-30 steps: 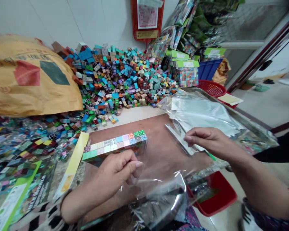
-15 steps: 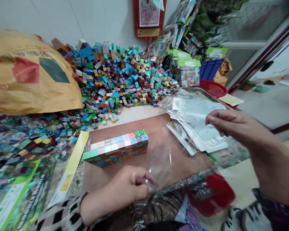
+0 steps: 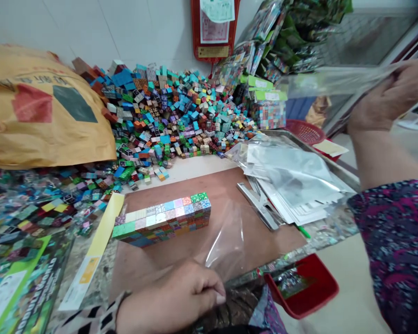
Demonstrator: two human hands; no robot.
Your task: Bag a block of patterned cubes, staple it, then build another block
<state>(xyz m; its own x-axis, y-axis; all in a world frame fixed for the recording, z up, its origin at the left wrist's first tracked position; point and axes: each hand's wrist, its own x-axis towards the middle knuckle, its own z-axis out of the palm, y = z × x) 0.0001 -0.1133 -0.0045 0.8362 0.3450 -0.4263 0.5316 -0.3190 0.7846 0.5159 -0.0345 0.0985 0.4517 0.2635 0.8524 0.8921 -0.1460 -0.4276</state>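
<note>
Clear film (image 3: pixel 334 86), its edges hard to make out, is gripped by the curled right hand (image 3: pixel 390 95), upper right. The left hand (image 3: pixel 195 287), bottom centre, is loosely fisted (its hold cannot be told). The block bar (image 3: pixel 163 220) is set left of centre; glossy, unclear packets (image 3: pixel 292 283) are held in the red bin (image 3: pixel 322 280), lower right.

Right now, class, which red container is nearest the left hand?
The solid-walled red bin at lower right, with shiny packaging inside. The red perforated basket sits farther from the left hand, beyond the clear plastic sheets.
</note>
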